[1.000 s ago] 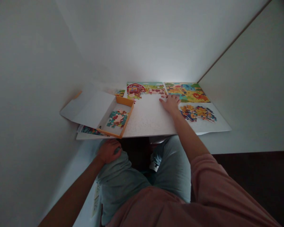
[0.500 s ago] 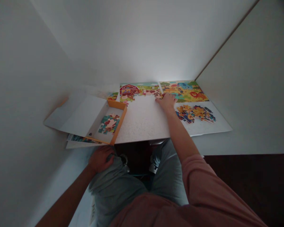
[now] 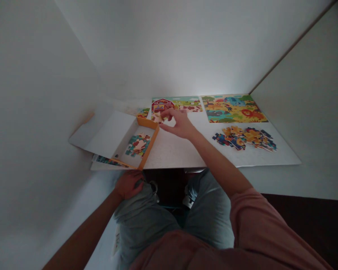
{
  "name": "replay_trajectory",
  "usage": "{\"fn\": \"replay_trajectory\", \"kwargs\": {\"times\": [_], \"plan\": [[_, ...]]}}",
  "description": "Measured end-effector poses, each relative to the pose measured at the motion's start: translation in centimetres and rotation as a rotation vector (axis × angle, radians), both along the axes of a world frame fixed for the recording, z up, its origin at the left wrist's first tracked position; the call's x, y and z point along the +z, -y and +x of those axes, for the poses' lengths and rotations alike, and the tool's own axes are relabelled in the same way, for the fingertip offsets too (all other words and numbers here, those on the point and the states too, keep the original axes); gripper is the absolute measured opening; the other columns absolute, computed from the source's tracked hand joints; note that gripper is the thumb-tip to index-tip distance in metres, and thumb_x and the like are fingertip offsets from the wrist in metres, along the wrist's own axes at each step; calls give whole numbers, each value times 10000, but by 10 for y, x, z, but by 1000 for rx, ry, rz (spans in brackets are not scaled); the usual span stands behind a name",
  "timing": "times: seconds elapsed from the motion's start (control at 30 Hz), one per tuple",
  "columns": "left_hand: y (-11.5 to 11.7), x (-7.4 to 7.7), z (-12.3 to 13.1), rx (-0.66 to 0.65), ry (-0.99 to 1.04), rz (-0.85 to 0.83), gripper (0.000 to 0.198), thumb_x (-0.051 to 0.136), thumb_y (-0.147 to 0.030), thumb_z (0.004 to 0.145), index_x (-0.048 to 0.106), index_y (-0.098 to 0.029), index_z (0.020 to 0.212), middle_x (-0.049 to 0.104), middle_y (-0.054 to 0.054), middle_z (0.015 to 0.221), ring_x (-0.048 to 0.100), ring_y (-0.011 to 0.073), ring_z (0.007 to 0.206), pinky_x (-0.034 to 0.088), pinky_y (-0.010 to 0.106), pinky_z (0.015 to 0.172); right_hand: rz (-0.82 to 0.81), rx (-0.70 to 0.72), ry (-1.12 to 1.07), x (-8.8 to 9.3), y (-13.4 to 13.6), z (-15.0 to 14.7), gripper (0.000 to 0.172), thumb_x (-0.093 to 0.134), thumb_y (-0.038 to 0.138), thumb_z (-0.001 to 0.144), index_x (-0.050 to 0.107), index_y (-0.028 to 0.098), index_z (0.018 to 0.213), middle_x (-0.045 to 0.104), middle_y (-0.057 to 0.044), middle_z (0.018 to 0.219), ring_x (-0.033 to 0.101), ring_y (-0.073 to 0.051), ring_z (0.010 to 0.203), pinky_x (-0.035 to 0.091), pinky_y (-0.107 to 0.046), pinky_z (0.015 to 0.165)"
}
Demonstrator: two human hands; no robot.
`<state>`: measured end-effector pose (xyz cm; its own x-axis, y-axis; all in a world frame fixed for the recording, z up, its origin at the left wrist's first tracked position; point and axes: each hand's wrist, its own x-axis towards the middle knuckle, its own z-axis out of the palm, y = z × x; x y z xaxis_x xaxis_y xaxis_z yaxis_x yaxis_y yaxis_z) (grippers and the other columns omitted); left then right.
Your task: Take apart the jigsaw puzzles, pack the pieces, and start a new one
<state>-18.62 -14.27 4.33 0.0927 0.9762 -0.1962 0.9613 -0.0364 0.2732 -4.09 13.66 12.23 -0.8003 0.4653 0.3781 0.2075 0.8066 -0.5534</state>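
Two puzzle pictures, farm (image 3: 176,105) and jungle (image 3: 233,108), lie just past my right fingertips on a white board (image 3: 171,155), pale wall (image 3: 186,48) behind. Right hand (image 3: 180,125) reaches left, fingers narrow, pinching a pale puzzle piece (image 3: 158,118). Orange tray (image 3: 154,131) sits just below them; loose pieces (image 3: 243,138) well right, bare board between. Left hand (image 3: 128,184) curled on my grey trousers (image 3: 138,210), below the board edge.

White walls (image 3: 171,48) flank a desk (image 3: 304,182) over dark floor (image 3: 307,232).

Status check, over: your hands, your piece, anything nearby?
Right hand pinching cream jigsaw piece at farm puzzle. Left hand on grey trousers. Orange tray of pieces alongside.
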Motion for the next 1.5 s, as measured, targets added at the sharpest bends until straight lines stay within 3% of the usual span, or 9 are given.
{"fn": "replay_trajectory", "kwargs": {"times": [0.07, 0.13, 0.2, 0.37, 0.53, 0.87, 1.1, 1.3, 1.5], "plan": [[-1, 5, -1, -11, 4, -27, 240, 411, -249, 814, 608, -237, 949, 642, 65, 966, 571, 220, 926, 422, 357, 852, 64, 127, -6, 8, 14, -15, 460, 577, 542, 806, 534, 256, 1164, 601, -40, 1150, 534, -254, 1005, 265, -417, 955], [-1, 9, -3, -15, 7, -49, 251, 409, -246, 812, 604, -238, 970, 642, 64, 981, 570, 221, 933, 422, 361, 857, 107, 151, -22, 7, 11, -25, 447, 555, 541, 827, 533, 257, 1171, 600, -36, 1149, 526, -249, 1026, 271, -409, 950], [0, 11, -5, -6, 4, -60, 257, 407, -236, 808, 603, -236, 974, 642, 64, 980, 570, 221, 934, 422, 365, 862, 122, 67, -29, -5, -5, -30, 381, 502, 502, 872, 545, 245, 1150, 597, -44, 1139, 528, -239, 1019, 286, -405, 934], [2, 11, -9, -1, 4, -87, 269, 410, -256, 808, 605, -234, 993, 640, 75, 981, 576, 223, 937, 426, 358, 861, 152, -264, 52, -55, -52, -31, 280, 499, 420, 877, 584, 216, 1050, 583, -90, 1102, 503, -271, 1037, 316, -445, 895], [-1, 13, -8, 6, 7, -106, 267, 409, -253, 807, 606, -233, 987, 647, 76, 946, 588, 217, 903, 436, 346, 818, 132, -320, 169, -79, -67, -33, 236, 534, 413, 842, 615, 232, 969, 547, -118, 1149, 482, -306, 1067, 304, -496, 905], [-1, 16, -6, 10, 13, -109, 261, 404, -247, 803, 590, -251, 987, 643, 58, 962, 580, 221, 916, 427, 364, 846, -19, -256, 145, -85, -77, -39, 152, 558, 342, 831, 614, 236, 924, 621, -81, 1043, 516, -284, 1035, 298, -512, 928], [8, 20, -7, 10, 30, -76, 246, 414, -227, 799, 603, -210, 955, 632, 88, 968, 555, 245, 951, 406, 407, 891, -326, -151, -68, -90, -82, -40, 169, 580, 317, 825, 571, 206, 953, 651, -48, 927, 595, -185, 827, 449, -365, 817], [13, 18, -7, 27, 15, -78, 263, 404, -237, 807, 613, -188, 960, 627, 96, 972, 543, 249, 964, 398, 407, 904, -587, -196, -230, -90, -94, -46, 172, 572, 328, 815, 544, 213, 940, 648, -42, 908, 607, -185, 846, 483, -344, 759], [10, 20, -5, 23, -6, -79, 266, 403, -221, 805, 617, -194, 962, 631, 84, 972, 547, 239, 967, 400, 398, 907, -636, -257, -366, -85, -104, -41, 144, 572, 293, 799, 545, 205, 910, 634, -43, 911, 590, -174, 846, 478, -333, 771]]}}
